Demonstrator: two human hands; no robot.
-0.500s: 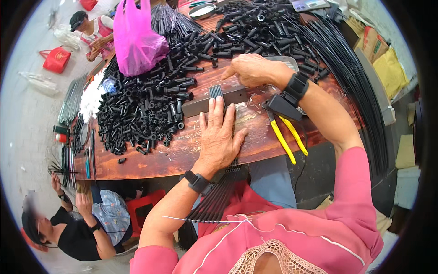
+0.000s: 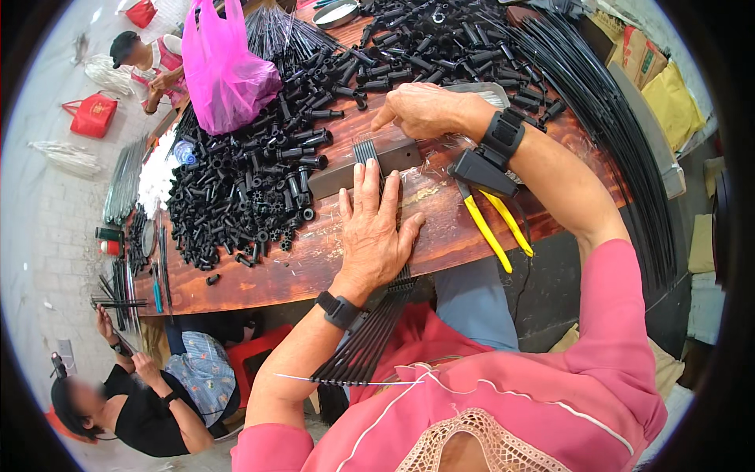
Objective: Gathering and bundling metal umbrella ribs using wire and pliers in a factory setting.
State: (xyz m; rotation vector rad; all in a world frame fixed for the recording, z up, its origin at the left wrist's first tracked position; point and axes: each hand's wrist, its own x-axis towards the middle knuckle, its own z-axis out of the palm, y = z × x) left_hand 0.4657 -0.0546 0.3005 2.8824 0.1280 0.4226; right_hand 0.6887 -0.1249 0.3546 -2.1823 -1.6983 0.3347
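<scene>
My left hand (image 2: 373, 219) lies flat, fingers stretched out, pressing a row of thin black rods (image 2: 366, 150) across a dark metal bar (image 2: 334, 182) on the table. Below the wrist, the rods fan out over the table edge to my lap, where a thin white rod (image 2: 292, 377) crosses their ends. Just beyond the bar, my right hand (image 2: 429, 110) hovers with its fingers closed in a pinch; anything between the fingertips is too small to make out. Below it lie pliers with yellow handles (image 2: 487, 234). A shallow metal tray (image 2: 494, 94) is partly hidden behind the right hand.
Piles of small black tubular parts (image 2: 244, 197) cover the wooden table (image 2: 236, 295) left and far. Long black rods (image 2: 605, 118) run down the right side. A pink plastic bag (image 2: 228, 79) stands on the pile. Two other people (image 2: 145, 409) work at the left.
The whole view has shifted slightly. My right hand remains beyond the bar with its fingers a little changed; my left hand stays flat on the rods.
</scene>
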